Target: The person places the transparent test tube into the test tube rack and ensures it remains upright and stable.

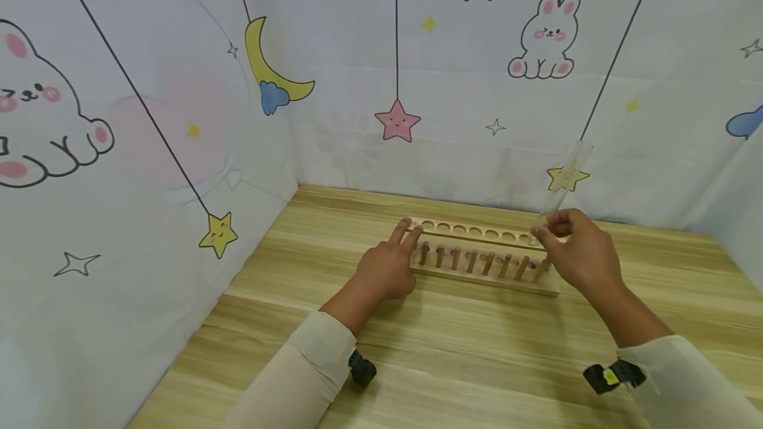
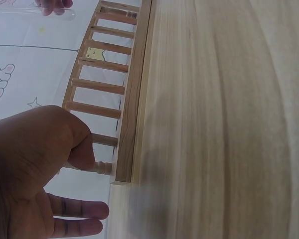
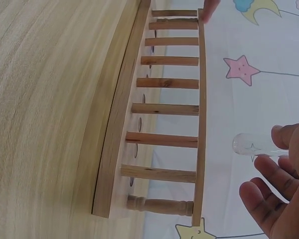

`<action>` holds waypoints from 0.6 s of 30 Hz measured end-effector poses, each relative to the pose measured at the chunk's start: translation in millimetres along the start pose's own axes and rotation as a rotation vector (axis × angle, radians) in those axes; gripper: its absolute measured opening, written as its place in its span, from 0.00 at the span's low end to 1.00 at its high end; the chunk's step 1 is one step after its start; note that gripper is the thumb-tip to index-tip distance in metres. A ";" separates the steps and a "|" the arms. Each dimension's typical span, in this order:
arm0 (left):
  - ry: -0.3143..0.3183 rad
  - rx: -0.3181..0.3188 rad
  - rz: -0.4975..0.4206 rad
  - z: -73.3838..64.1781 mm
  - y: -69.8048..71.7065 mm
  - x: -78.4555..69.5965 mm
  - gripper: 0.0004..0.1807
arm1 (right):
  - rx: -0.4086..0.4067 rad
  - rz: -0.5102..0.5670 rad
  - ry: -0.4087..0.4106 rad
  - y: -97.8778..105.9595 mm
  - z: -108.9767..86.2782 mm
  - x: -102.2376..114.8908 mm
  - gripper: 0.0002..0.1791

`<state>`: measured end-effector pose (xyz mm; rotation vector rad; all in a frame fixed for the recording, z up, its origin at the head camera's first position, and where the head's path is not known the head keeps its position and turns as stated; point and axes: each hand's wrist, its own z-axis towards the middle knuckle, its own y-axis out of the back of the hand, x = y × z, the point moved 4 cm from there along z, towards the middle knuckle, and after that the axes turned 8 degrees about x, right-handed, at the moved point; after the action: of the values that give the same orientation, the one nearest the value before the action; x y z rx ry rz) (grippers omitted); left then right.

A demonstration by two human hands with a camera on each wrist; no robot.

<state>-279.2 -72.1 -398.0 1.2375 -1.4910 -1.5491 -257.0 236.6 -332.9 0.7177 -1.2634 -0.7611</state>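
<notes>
A wooden test tube rack [image 1: 477,278] stands on the table, with a row of round holes in its top bar and upright pegs along its front. My left hand [image 1: 387,267] holds the rack's left end, fingertips at the top bar; in the left wrist view its thumb [image 2: 82,152] bends around the end post while two fingers stretch out below. Above the rack's right end, my right hand [image 1: 581,253] pinches a clear glass test tube [image 1: 563,184], which leans in the head view. The tube's rounded bottom [image 3: 243,144] is beyond the top bar in the right wrist view.
The light wooden table [image 1: 465,363] extends in front of the rack. Behind it and to the left hangs a white cloth [image 1: 352,71] printed with rabbits, stars and a moon. Each wrist wears a black strap [image 1: 361,368].
</notes>
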 end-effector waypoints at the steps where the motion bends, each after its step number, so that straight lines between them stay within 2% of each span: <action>1: -0.001 0.000 0.001 0.2 -0.4 0.1 0.48 | -0.001 0.001 0.003 0.0 0.0 0.4 0.34; 18: 0.000 -0.012 0.007 0.1 -1.0 0.1 0.48 | -0.009 0.020 0.001 -3.8 2.0 5.6 0.33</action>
<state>-279.1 -72.0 -399.1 1.2240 -1.4823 -1.5516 -258.6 229.8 -332.7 0.6973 -1.2638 -0.7489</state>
